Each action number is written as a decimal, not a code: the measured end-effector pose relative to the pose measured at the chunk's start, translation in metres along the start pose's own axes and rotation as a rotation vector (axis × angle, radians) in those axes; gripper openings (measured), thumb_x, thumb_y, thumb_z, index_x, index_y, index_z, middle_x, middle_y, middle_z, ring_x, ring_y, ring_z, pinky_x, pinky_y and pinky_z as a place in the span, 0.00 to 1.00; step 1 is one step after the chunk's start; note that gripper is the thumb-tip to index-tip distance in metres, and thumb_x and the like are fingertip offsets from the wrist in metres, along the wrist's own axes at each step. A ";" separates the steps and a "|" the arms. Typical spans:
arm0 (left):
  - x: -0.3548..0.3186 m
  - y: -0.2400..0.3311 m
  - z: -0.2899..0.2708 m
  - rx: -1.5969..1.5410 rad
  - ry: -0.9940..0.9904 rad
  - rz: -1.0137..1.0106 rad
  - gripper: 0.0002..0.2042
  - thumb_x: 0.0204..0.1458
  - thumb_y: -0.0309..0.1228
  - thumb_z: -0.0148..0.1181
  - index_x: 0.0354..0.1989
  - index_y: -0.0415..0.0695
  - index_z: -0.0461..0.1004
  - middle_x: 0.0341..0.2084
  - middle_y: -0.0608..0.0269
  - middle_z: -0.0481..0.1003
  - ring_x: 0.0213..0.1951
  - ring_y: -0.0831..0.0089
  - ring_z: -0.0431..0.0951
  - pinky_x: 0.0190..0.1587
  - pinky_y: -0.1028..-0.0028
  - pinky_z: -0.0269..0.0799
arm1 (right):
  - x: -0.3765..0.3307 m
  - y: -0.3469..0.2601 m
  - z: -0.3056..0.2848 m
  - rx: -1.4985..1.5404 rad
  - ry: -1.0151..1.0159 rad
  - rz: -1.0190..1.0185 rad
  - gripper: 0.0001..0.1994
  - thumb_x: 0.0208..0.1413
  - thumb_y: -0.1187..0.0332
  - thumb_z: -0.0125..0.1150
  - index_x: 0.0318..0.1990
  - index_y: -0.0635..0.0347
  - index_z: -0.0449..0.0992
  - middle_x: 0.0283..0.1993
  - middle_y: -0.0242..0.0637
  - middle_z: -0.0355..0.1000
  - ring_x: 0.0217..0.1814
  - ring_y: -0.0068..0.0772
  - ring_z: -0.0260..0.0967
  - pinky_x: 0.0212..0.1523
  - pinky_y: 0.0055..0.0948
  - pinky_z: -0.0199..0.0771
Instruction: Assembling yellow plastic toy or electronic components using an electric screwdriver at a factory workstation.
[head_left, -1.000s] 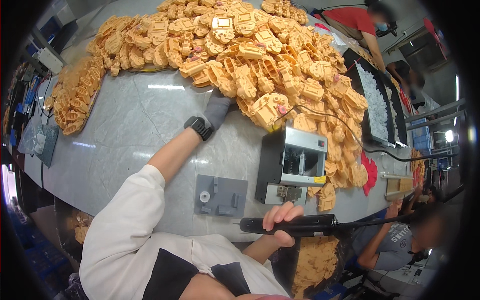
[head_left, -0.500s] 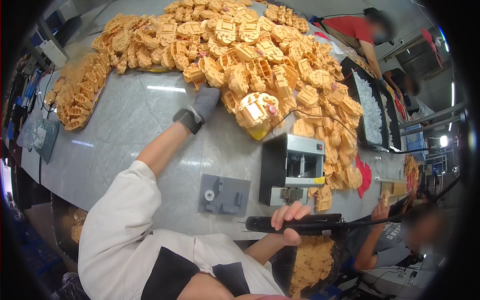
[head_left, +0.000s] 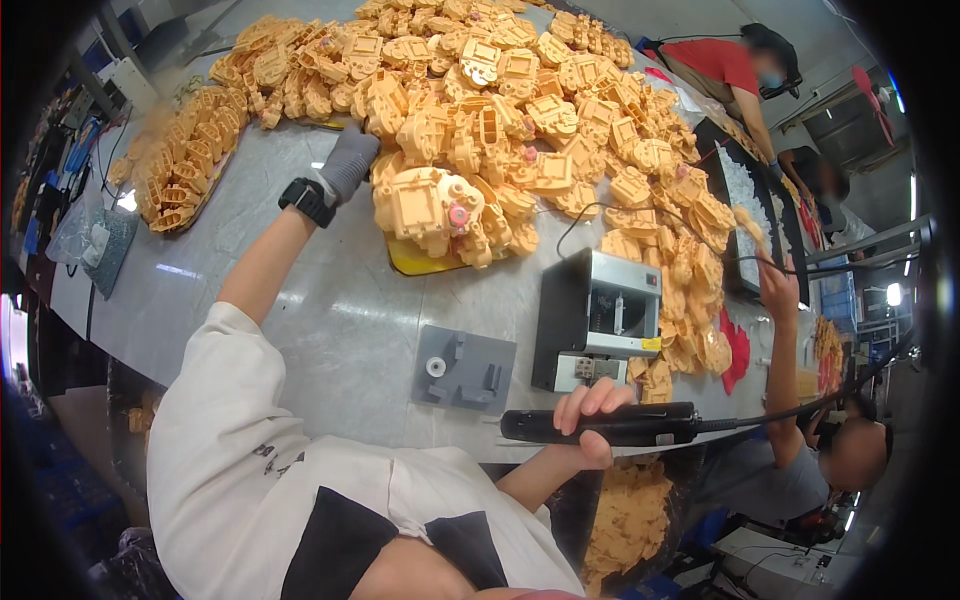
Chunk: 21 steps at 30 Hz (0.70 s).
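Observation:
My right hand (head_left: 590,425) is wrapped round a black electric screwdriver (head_left: 650,424), held level near the table's front edge with its tip to the left. My left hand (head_left: 348,168), in a grey glove with a black watch at the wrist, rests against the left side of a stack of orange plastic housings (head_left: 420,205). Its fingertips are hard to make out there. That stack stands on a yellow tray (head_left: 425,260), and one housing carries a small red round piece (head_left: 458,216). A grey fixture block (head_left: 465,368) lies between me and the stack.
A black and silver screw feeder (head_left: 600,320) stands right of the fixture. Heaped orange housings (head_left: 500,70) cover the table's far side, with another row (head_left: 190,160) at left. A black bin of clear pieces (head_left: 740,190) lies right. Co-workers (head_left: 710,65) work along the right.
My left hand and the front stack on its yellow tray have shifted left together. The right hand keeps its hold on the screwdriver. A co-worker's arm at right now reaches toward the bin.

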<state>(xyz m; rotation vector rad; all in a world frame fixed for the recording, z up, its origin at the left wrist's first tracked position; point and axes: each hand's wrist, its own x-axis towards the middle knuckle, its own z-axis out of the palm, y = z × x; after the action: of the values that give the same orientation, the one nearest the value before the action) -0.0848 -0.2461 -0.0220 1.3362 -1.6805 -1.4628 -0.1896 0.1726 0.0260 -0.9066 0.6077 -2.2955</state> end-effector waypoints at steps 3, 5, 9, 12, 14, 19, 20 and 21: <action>0.012 0.019 -0.018 0.208 0.038 0.159 0.22 0.40 0.26 0.46 0.48 0.33 0.62 0.36 0.46 0.72 0.36 0.60 0.74 0.39 0.72 0.70 | 0.000 -0.001 0.005 0.005 0.002 0.006 0.17 0.35 0.75 0.55 0.36 0.62 0.59 0.33 0.41 0.59 0.18 0.29 0.59 0.20 0.26 0.65; 0.019 0.029 -0.023 0.205 0.052 0.137 0.23 0.40 0.26 0.45 0.49 0.33 0.62 0.41 0.43 0.71 0.42 0.59 0.72 0.46 0.72 0.65 | 0.000 -0.001 0.008 0.008 0.014 -0.004 0.17 0.34 0.75 0.55 0.36 0.63 0.59 0.33 0.42 0.59 0.18 0.29 0.59 0.20 0.25 0.65; 0.029 0.041 -0.031 0.315 -0.019 0.255 0.27 0.41 0.27 0.43 0.55 0.36 0.58 0.42 0.44 0.70 0.43 0.60 0.72 0.45 0.73 0.66 | -0.005 0.000 0.008 0.030 0.015 -0.013 0.18 0.34 0.75 0.55 0.36 0.63 0.59 0.33 0.42 0.59 0.18 0.30 0.59 0.19 0.25 0.65; 0.032 0.055 -0.030 0.398 -0.016 0.367 0.27 0.42 0.28 0.43 0.56 0.42 0.58 0.43 0.44 0.70 0.46 0.61 0.70 0.48 0.73 0.64 | -0.007 0.001 0.006 0.016 0.031 -0.010 0.17 0.33 0.75 0.54 0.36 0.64 0.59 0.32 0.42 0.59 0.18 0.30 0.59 0.19 0.25 0.65; 0.038 0.065 -0.027 0.426 -0.034 0.424 0.27 0.42 0.28 0.43 0.56 0.42 0.58 0.44 0.44 0.69 0.46 0.60 0.70 0.48 0.72 0.64 | -0.008 0.000 0.008 0.029 0.053 -0.013 0.17 0.33 0.76 0.54 0.36 0.64 0.60 0.32 0.42 0.60 0.18 0.30 0.59 0.19 0.25 0.65; 0.042 0.090 -0.008 0.542 -0.044 0.506 0.23 0.45 0.29 0.43 0.54 0.41 0.61 0.47 0.48 0.68 0.49 0.58 0.68 0.52 0.71 0.62 | -0.006 0.002 0.009 0.035 0.119 -0.027 0.17 0.32 0.76 0.54 0.35 0.64 0.60 0.31 0.42 0.60 0.18 0.29 0.59 0.19 0.24 0.65; 0.038 0.095 -0.009 0.561 -0.074 0.513 0.23 0.45 0.30 0.43 0.53 0.41 0.63 0.48 0.49 0.68 0.50 0.58 0.68 0.52 0.71 0.62 | -0.006 0.002 0.009 0.035 0.123 -0.028 0.17 0.32 0.77 0.54 0.35 0.64 0.61 0.32 0.42 0.60 0.18 0.29 0.59 0.19 0.24 0.65; 0.040 0.096 -0.008 0.564 -0.077 0.512 0.23 0.45 0.30 0.43 0.53 0.41 0.63 0.48 0.49 0.68 0.50 0.58 0.68 0.52 0.71 0.62 | -0.007 0.003 0.007 0.036 0.127 -0.028 0.17 0.32 0.77 0.54 0.35 0.64 0.61 0.32 0.42 0.60 0.18 0.29 0.59 0.19 0.24 0.65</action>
<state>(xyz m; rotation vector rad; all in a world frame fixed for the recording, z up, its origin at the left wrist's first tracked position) -0.1235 -0.2933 0.0623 0.9853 -2.3761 -0.7812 -0.1799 0.1737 0.0258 -0.7610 0.6085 -2.3957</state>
